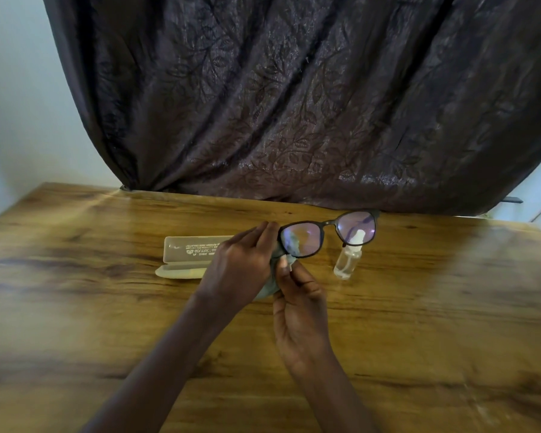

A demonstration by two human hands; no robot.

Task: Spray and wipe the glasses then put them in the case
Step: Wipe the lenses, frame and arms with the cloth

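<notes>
We held the glasses (306, 237) above the table (75, 292): left hand (241, 260) gripping the frame's end, right hand (297, 307) pinching the grey cloth (264, 292), seemingly against one lens. The open case (185, 254) lay behind our left hand, the spray bottle (345, 262) near the glasses.

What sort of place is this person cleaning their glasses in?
Most likely a room in a home: a wood-grain table stands before a dark, leaf-patterned curtain and a pale wall, with a glasses case and small spray bottle on it.
</notes>
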